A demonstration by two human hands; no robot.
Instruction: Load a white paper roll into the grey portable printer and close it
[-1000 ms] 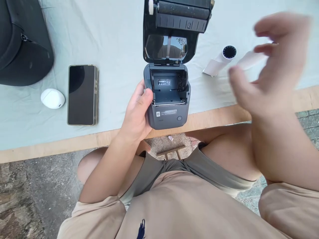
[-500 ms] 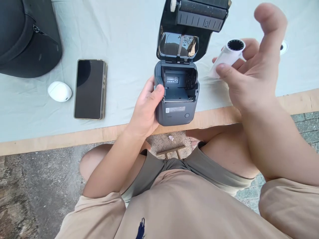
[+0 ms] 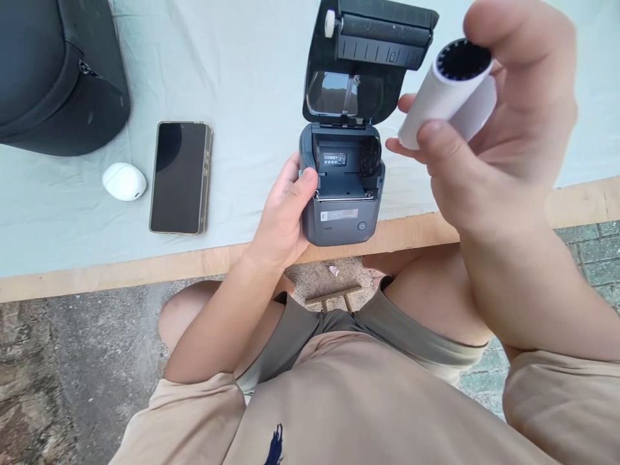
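A dark grey label printer [image 3: 343,219] stands at the table's front edge, its black lid [image 3: 356,93] swung up and its compartment showing no roll. My left hand [image 3: 285,206] is closed round the printer's left side, thumb on the rim. To the right of the lid, raised off the table, my right hand [image 3: 504,123] grips a white paper roll [image 3: 436,103] between thumb and fingers. The roll is tilted, its black toothed core end facing up, and a loose flap of paper curls out at its right side.
On the table [image 3: 232,84] to the left lie a dark phone [image 3: 178,177] and a white rounded case [image 3: 124,181]. A large black zipped bag [image 3: 58,77] fills the back left corner. The wooden table edge [image 3: 159,265] runs above my knees.
My right hand has lifted the white roll nearer the camera and slightly left, its index finger now down at the core end. The printer's lid leans slightly further left.
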